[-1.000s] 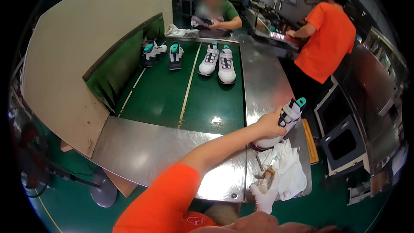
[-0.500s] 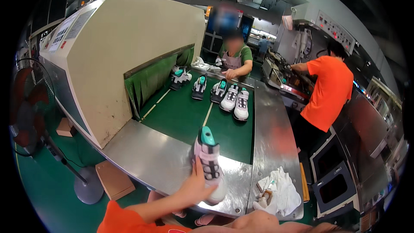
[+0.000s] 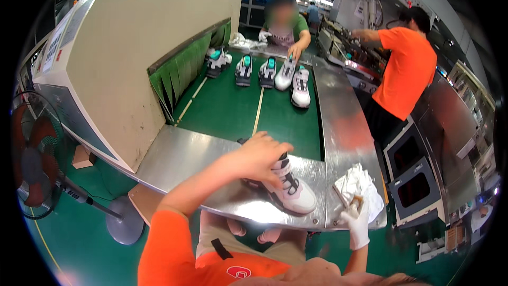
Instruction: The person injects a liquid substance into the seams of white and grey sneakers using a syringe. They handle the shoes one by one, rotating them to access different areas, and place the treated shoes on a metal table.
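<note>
A white sneaker (image 3: 297, 193) with dark straps rests on the near metal ledge (image 3: 182, 151), its toe toward the lower right. My bare left hand (image 3: 259, 160) is closed around its ankle opening and hides that part. A dark shape shows behind my left wrist, mostly covered. On the right corner of the metal table, my right hand (image 3: 357, 226) wears a white glove. Its fingers are closed beside a crumpled white cloth (image 3: 362, 182); a small brownish thing shows at the fingertips, too unclear to name.
Several sneakers (image 3: 300, 89) stand on the green conveyor belt (image 3: 211, 111), some with teal inserts. A co-worker's hand (image 3: 299, 48) touches one from the far side. Left stands a large beige machine (image 3: 132, 47) with green curtain strips, and a floor fan (image 3: 34, 164). Another person (image 3: 405, 69) works at the right.
My left hand has moved from the sneaker's side up to its ankle opening, and the toe now points more to the right. The co-worker's hand has reached onto a sneaker on the belt.
</note>
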The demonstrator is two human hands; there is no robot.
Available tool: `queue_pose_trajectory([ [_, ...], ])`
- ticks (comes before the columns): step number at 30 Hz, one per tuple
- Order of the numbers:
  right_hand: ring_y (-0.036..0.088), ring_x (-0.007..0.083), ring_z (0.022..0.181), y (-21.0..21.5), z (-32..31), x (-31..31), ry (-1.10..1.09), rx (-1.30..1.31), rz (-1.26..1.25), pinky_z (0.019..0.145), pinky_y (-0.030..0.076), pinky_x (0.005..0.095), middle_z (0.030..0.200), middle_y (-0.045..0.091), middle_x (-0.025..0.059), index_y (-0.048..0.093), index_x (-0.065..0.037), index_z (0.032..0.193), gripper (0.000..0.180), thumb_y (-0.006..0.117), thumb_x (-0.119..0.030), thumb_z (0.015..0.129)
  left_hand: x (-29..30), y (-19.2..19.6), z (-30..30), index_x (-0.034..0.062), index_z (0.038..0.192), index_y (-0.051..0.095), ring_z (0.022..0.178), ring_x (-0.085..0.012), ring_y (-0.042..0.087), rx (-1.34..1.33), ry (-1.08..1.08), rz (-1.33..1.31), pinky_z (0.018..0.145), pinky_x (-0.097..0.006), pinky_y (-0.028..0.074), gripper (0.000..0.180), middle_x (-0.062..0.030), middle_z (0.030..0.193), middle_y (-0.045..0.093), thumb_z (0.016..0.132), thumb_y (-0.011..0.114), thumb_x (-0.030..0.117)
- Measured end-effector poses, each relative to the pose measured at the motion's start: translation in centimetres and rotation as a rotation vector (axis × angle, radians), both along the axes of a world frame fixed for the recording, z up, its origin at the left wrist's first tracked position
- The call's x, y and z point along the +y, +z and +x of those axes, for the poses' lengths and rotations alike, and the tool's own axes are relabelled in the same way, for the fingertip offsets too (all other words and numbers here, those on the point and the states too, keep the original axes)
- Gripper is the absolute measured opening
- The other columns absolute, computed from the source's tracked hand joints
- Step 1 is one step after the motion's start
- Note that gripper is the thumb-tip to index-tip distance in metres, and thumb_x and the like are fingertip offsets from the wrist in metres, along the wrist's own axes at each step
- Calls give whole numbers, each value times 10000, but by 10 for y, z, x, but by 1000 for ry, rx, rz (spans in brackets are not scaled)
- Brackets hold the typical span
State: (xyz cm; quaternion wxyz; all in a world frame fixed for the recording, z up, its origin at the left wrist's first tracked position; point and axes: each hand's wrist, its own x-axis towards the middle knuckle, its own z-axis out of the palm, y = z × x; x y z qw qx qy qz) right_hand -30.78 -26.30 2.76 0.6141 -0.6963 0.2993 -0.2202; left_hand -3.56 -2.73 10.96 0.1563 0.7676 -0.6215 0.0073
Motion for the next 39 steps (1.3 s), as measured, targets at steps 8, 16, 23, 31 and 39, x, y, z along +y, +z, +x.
queue_pose_trajectory([
  [8, 538, 146, 1014, 13, -4, -13, -18, 159, 128, 828, 475, 260, 1095, 533, 55, 486, -51, 1256, 629, 716, 1, 672, 74, -50, -35, 67, 1063, 556, 1079, -307, 598, -167, -123, -359, 982, -481, 434, 465, -108, 1120, 628, 663, 781, 139],
  [16, 578, 115, 889, 28, 0, -17, 109, 245, 84, 765, 484, 239, 1033, 573, 40, 529, -24, 1259, 593, 702, -13, 693, 112, -88, -85, 107, 961, 584, 1095, -264, 644, -316, 32, -453, 986, -443, 464, 186, -84, 1152, 669, 794, 667, 107],
  [23, 614, 240, 951, 55, 5, -7, 300, 248, 164, 755, 506, 344, 1084, 622, 142, 581, -10, 1237, 514, 679, -258, 798, 109, -74, -81, 153, 1023, 618, 1142, -252, 630, -244, 91, -366, 966, -355, 499, 206, -71, 1201, 656, 820, 654, 138],
  [31, 555, 437, 1031, 23, 63, 30, 747, -312, 504, 903, 444, 532, 1271, 488, 250, 655, -278, 918, 448, 691, -660, 687, 102, -66, -69, 158, 1049, 593, 1122, -252, 643, -154, 44, -353, 977, -368, 479, 157, -74, 1185, 677, 895, 621, 171],
  [39, 551, 419, 1058, 24, 90, 42, 836, -219, 431, 859, 481, 469, 1213, 496, 250, 693, -381, 853, 393, 636, -739, 701, 100, -64, -66, 155, 1034, 585, 1084, -250, 664, -143, 64, -368, 954, -350, 499, 195, -70, 1171, 685, 853, 653, 139],
])
